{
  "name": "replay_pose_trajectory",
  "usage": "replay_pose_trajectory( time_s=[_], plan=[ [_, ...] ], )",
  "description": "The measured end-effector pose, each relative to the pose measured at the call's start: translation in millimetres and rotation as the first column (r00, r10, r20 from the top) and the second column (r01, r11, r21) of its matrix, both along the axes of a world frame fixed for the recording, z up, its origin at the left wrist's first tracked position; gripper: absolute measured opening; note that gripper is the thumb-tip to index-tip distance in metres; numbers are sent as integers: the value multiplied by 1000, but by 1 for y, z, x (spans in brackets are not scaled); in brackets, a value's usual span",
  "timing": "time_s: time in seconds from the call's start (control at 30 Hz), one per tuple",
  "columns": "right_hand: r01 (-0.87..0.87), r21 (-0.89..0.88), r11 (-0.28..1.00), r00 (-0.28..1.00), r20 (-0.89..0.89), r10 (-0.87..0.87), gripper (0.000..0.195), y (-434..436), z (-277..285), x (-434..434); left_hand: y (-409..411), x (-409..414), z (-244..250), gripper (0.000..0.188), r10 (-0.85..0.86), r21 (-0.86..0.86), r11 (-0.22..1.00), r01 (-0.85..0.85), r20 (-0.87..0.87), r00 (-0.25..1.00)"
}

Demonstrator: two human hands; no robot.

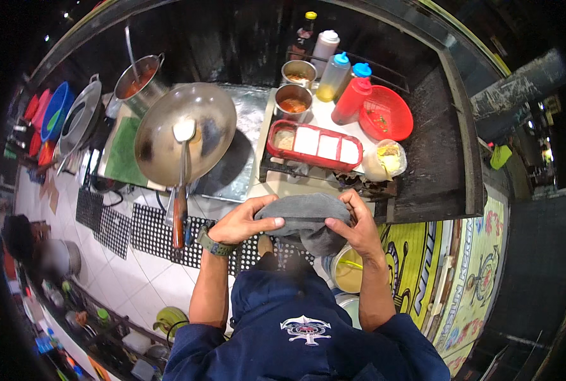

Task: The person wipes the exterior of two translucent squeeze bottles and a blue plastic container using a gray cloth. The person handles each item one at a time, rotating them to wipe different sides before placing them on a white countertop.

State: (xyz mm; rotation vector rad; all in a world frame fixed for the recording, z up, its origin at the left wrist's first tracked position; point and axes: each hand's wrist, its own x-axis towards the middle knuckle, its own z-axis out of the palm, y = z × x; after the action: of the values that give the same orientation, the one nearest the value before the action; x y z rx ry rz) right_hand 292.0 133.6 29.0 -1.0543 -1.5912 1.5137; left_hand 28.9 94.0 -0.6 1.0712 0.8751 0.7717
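Note:
A folded grey cloth (307, 221) is held up before my chest. My left hand (242, 221) grips its left end, thumb on the near face and a watch on the wrist. The right end is pinched in my right hand (358, 226), with a loose fold hanging near it. Beyond the cloth and to the left sits a large metal wok (216, 109), a spatula (182, 166) resting in it with its wooden handle over the near rim. A red condiment tray (314, 164) with several compartments, some holding white contents, stands just past my right hand.
Squeeze bottles (333, 78), two metal pots of sauce (295, 102), a red basket (387, 112) and a tub (385, 159) crowd the back right. A tall pot with a ladle (140, 83) stands left of the wok. Below are a bucket (347, 271) and perforated floor mats (164, 233).

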Motion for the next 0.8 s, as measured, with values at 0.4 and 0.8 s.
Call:
replay_pose_trajectory(
  time_s=[0.4, 0.8],
  plan=[
    [122, -197, 973, 926, -331, -183, 17, 40, -10, 59, 75, 60, -25, 85, 248, -278, 960, -28, 805, 538],
    [190, -449, 873, 832, -398, -386, 5, 49, -44, 89, 46, 79, -92, 75, 383, 457, 882, -117, -550, 742]
  ],
)
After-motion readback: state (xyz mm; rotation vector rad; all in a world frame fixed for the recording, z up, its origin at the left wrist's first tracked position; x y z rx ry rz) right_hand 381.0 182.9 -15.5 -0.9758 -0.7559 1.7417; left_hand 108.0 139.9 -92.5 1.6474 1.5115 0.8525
